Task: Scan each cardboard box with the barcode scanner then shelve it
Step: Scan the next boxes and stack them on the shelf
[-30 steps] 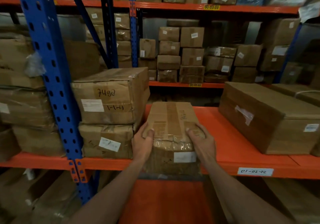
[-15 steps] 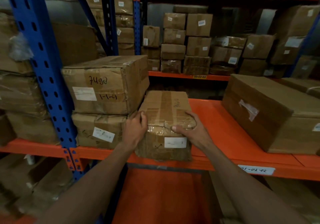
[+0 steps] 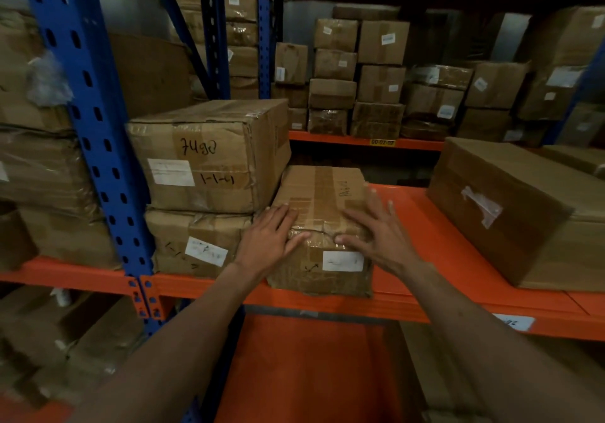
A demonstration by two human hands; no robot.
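Note:
A long taped cardboard box [image 3: 322, 193] with a white label on its near end lies on the orange shelf [image 3: 458, 252], pushed against a two-box stack to its left. My left hand [image 3: 271, 237] lies flat on the box's near left corner with fingers straight. At the near right corner my right hand [image 3: 376, 229] has its fingers spread, at or just above the top of the box. No barcode scanner is in view.
The stack to the left has a box marked "7490" [image 3: 209, 157] on a lower box [image 3: 196, 242]. A blue upright [image 3: 88, 121] stands left of them. A big box [image 3: 520, 206] sits at the right of the shelf. Several boxes fill the rear racks.
Both hands pushed the box further onto the shelf, against the left stack. Their grip has since loosened: the fingers went from curled over the near end to straight and spread.

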